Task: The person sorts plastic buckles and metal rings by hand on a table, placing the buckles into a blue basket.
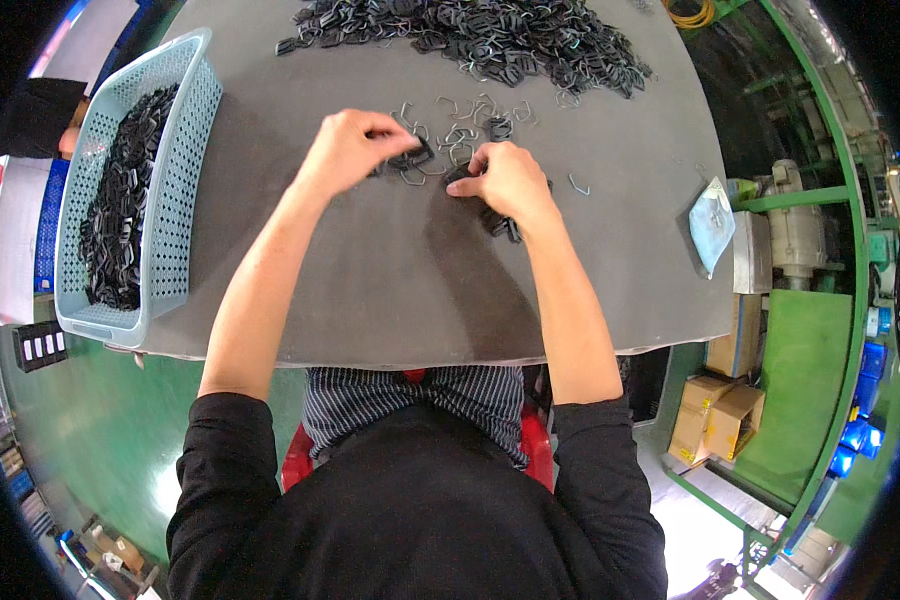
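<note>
Grip: left hand (350,148) pinches a small black plastic buckle (411,158) between thumb and fingertips; right hand (505,180) closes on another, a short stack of black pieces (500,224) tucked under its palm, seemingly kept there for ready reach. Landmark: grey table (390,290). Loose wire clips (460,130) lie just beyond both hands. Large heap of black buckles (490,40) at the far edge. Perforated blue basket (185,170) of dark parts at the left edge. Face mask (712,225) at the right edge.

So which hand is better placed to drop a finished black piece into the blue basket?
Probably the left hand: the blue basket stands at the table's left edge, on its side. The right hand would have to cross over.
</note>
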`<state>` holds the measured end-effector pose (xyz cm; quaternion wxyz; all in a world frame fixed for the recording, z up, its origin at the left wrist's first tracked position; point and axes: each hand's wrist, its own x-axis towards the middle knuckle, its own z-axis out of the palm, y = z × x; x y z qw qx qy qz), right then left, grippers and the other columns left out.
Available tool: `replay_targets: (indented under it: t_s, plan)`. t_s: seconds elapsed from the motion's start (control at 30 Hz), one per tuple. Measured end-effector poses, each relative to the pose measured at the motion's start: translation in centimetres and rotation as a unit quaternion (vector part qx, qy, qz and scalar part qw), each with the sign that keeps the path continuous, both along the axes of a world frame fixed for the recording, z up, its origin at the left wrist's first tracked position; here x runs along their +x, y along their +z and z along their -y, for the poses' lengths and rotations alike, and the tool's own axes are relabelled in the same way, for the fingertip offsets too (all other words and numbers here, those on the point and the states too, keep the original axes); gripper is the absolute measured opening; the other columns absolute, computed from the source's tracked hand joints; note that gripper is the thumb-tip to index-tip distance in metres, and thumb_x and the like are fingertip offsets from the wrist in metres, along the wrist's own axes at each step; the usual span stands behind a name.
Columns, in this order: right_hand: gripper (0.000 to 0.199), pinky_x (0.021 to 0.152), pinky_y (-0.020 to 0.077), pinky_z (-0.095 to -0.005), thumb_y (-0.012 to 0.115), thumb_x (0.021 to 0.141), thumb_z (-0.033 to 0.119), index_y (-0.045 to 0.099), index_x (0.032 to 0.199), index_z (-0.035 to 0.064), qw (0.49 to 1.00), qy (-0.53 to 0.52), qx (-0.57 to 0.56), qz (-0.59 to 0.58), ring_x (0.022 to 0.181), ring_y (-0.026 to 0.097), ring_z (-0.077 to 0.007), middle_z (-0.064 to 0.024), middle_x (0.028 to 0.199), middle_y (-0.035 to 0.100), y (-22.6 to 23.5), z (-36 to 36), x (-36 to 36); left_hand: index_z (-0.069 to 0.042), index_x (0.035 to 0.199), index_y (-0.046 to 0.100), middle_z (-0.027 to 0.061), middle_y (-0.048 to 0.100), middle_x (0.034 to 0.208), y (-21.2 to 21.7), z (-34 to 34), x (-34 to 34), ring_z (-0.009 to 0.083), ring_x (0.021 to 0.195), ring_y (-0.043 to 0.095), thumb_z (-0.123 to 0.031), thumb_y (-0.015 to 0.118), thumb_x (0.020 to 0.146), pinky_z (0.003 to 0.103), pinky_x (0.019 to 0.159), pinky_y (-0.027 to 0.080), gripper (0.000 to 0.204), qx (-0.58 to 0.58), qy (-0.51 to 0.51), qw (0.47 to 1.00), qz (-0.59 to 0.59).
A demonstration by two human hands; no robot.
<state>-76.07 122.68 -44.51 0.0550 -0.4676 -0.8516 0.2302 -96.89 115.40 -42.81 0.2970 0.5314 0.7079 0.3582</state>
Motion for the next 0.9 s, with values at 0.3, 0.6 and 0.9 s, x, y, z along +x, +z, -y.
replay_targets:
  t_s: [0.3,0.6,0.9]
  plan:
    - [0.022,0.038,0.0269,-0.0176,0.066,0.081,0.023,0.059,0.095,0.0070,0.690,-0.056,-0.431,-0.579,0.056,0.054,-0.0113,-0.0056,0.085,0.061,0.6,-1.7,7.0,-0.004,0.081,0.068,-0.0059,0.049,0.059,-2.0,1.7,-4.3,0.0032,0.055,0.039,-0.025,0.068,0.081,0.023,0.051,0.031,0.021,-0.019,0.023,0.998,0.056]
    - [0.037,0.045,0.0425,-0.0280,0.079,0.064,0.023,0.061,0.090,0.0039,0.987,-0.041,-0.158,-0.005,0.051,0.056,-0.0110,-0.0032,0.066,0.060,-0.3,-6.1,3.9,-0.001,0.082,0.068,-0.0033,0.054,0.063,-0.9,2.4,-5.2,0.0049,0.055,0.042,-0.023,0.068,0.079,0.023,0.050,0.033,0.023,0.004,0.016,0.997,0.081]
    - [0.024,0.038,0.0279,-0.0172,0.071,0.079,0.025,0.057,0.084,0.0060,0.829,-0.059,-0.424,-0.360,0.050,0.048,-0.0043,0.0009,0.071,0.057,1.7,-2.4,2.4,-0.002,0.081,0.068,0.0006,0.053,0.059,-1.3,5.6,-7.3,0.0084,0.055,0.045,-0.026,0.069,0.079,0.028,0.051,0.036,0.024,-0.013,0.095,0.995,-0.005]
